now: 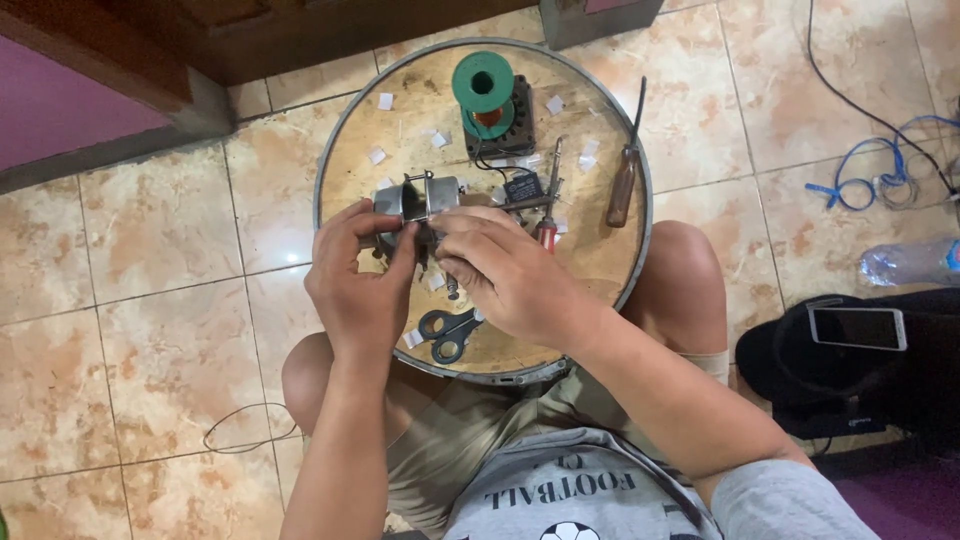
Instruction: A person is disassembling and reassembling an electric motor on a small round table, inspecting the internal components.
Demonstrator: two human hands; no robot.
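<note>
View from the head camera: one person seated on a tiled floor [150, 250], a round wooden board [590, 250] with a metal rim resting across the knees in place of a desk. Two hands meet over the board's middle. The left hand [358, 285] closes its grip on one small metal motor part [418, 200] — a grey, boxy piece with a bright bracket standing up from its top and a dark underside — held just above the board, near its centre. The right hand [505, 270] sits against the same part from the other side, fingers pinched at its lower edge; what the fingertips pinch is too small to tell. On the board lie one green spool [483, 88] of copper wire set on a dark square stack, one pair of scissors [450, 330] with dark handles just below the hands, one brown-handled screwdriver [625, 170] near the right rim, one red-handled screwdriver [548, 205] beside the right hand, one small black block [522, 186] with thin leads, and about a dozen small white paper squares scattered around. Off the board, to the right, are one phone [858, 327] on a dark bag, one clear plastic bottle [905, 262] and one blue cable [880, 180].
</note>
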